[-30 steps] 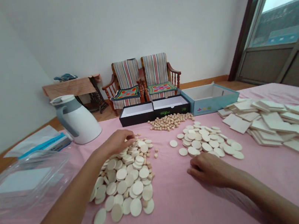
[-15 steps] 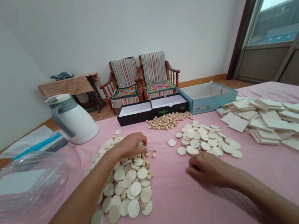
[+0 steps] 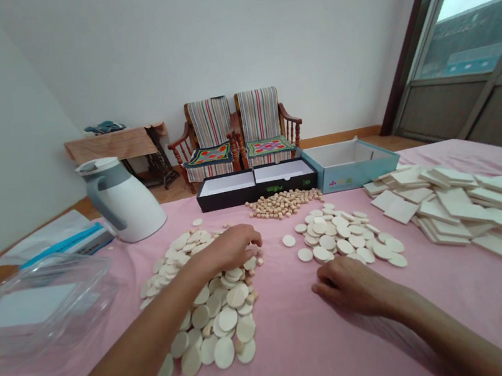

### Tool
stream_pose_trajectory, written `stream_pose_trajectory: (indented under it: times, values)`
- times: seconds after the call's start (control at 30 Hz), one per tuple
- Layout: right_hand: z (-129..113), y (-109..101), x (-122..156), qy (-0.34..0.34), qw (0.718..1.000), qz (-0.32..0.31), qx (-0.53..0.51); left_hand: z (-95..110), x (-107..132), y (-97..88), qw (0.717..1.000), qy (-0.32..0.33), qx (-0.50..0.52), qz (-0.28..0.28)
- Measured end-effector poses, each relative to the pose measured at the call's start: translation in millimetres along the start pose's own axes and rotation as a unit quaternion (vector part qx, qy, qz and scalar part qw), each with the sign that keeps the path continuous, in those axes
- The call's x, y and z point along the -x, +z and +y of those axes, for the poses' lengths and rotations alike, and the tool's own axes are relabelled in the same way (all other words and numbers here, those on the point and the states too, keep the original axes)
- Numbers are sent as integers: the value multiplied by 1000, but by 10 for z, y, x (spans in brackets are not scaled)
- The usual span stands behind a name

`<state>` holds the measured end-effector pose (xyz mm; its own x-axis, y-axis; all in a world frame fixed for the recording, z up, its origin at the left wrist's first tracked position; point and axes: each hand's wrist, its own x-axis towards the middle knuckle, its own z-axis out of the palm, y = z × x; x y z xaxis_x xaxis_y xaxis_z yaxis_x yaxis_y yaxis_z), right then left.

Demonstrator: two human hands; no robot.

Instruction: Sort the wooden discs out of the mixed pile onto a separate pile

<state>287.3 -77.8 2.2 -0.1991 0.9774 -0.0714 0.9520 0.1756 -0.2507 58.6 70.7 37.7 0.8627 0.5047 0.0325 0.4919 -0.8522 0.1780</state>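
Observation:
My left hand point(image 3: 237, 246) is over the right side of a mixed pile of round wooden discs point(image 3: 202, 321), palm down. Its fingers are curled in at small wooden beads point(image 3: 259, 262) by the pile's edge; whatever lies between the fingertips is hidden. Fingers folded, my right hand point(image 3: 348, 286) rests on the pink cloth point(image 3: 297, 338), just in front of a second heap of discs point(image 3: 328, 233). Nothing shows at its fingertips. A few more beads point(image 3: 254, 294) lie among the discs of the left pile.
Behind the discs lies a heap of beads point(image 3: 284, 204) before two black boxes point(image 3: 229, 199) and a blue box point(image 3: 357, 172). Square wooden tiles point(image 3: 451, 202) are stacked loosely at right. A white jug point(image 3: 133, 205) and a clear plastic tray point(image 3: 41, 301) stand at left.
My left hand has shifted a little to the right over the pile's edge, covering the spot where loose beads lay. My right hand stays in place.

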Motion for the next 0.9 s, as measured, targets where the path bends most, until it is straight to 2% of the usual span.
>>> stream_pose_trajectory:
  times: [0.13, 0.27, 0.33, 0.43, 0.5, 0.57, 0.63, 0.67, 0.8, 0.9]
  values:
    - [-11, -12, 3, 5, 1000, -5, 1, 65, -98, 169, 999, 0, -14, -34]
    - [-14, -12, 3, 6, 1000, -8, 6, 66, -219, 195, 999, -32, -23, -37]
    - [-13, -14, 6, 4, 1000, -9, 9, 42, -335, 180, 998, -61, -19, -20]
    - [-15, -26, 17, -4, 1000, -8, 12, -17, -535, 126, 991, -113, -31, 59]
    - [-20, -38, 22, -7, 1000, -11, 13, -59, -622, 80, 978, -145, -38, 143]
    - [-22, -44, 23, -8, 1000, -13, 15, -94, -629, 45, 961, -160, -28, 223]
    - [-19, -40, 19, -9, 1000, -9, 17, -111, -550, 40, 957, -152, -5, 248]
    - [-15, -34, 15, -9, 1000, -8, 17, -111, -484, 50, 963, -139, 4, 233]
    - [3, -1, 1, -4, 1000, -8, 20, -28, -152, 131, 993, -68, 9, 95]
    - [7, 10, -3, -5, 1000, -6, 20, 96, 47, 167, 1000, -13, 1, 25]
